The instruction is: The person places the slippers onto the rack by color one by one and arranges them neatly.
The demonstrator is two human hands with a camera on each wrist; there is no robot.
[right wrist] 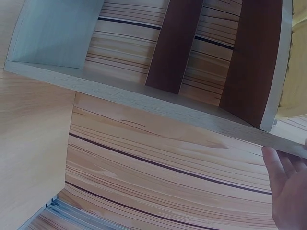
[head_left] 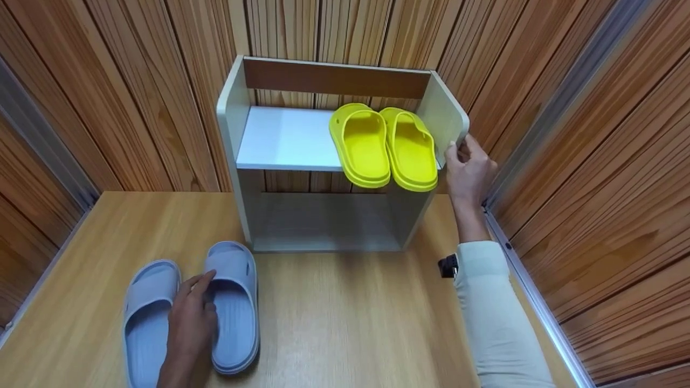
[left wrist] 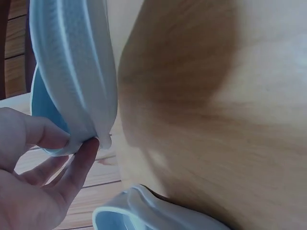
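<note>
A gray slipper (head_left: 150, 284) lies on the desk (head_left: 334, 323); beside it the left hand (head_left: 191, 318) reaches down, fingers pinching its mate (head_left: 237, 323) by the strap — then the rack (head_left: 229, 118) bearing yellow slippers (head_left: 366, 153) — and the right hand (head_left: 472, 175), arm outstretched, fingers gripping its side panel (head_left: 441, 108).

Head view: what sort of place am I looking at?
Probably a small wood-panelled nook or booth for keeping shoes: striped wood-look walls enclose a two-level rack bearing yellow slippers, with grey slippers in front.
</note>
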